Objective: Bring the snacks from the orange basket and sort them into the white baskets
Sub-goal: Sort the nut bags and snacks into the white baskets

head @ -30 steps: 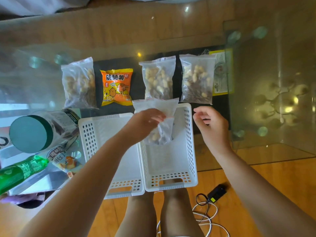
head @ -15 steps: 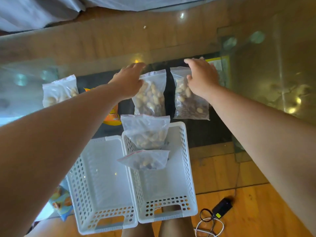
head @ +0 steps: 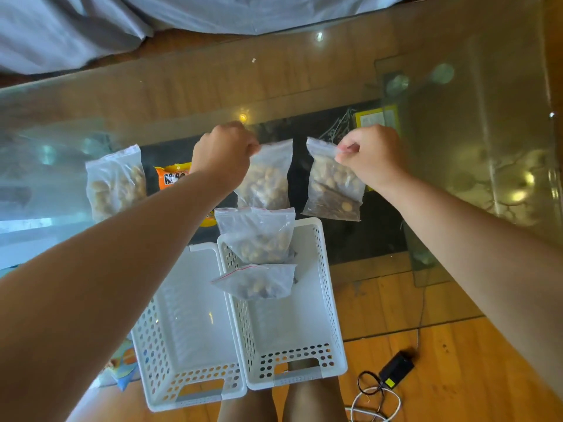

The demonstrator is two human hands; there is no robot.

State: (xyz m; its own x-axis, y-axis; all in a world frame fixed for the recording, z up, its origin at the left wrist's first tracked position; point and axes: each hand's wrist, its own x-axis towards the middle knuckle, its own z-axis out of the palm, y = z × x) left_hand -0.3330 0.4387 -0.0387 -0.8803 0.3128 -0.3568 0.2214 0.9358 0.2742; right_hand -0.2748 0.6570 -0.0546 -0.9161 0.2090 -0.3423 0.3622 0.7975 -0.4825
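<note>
- Already two zip bags of nuts sit in the right white basket; left white basket holds nothing.
- Left hand pinches the twelve-o'clock nut bag; right hand pinches the one-o'clock bag.
- Ten-o'clock nut bag and orange chip packet remain.

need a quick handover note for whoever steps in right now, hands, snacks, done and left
Left hand pinches the top of a clear nut bag on the glass table.
Right hand pinches the next nut bag.
Done: two nut bags sit in the right white basket.
Left white basket holds nothing.
Left: both pinched bags, a third nut bag and the orange chip packet on the table.
</note>
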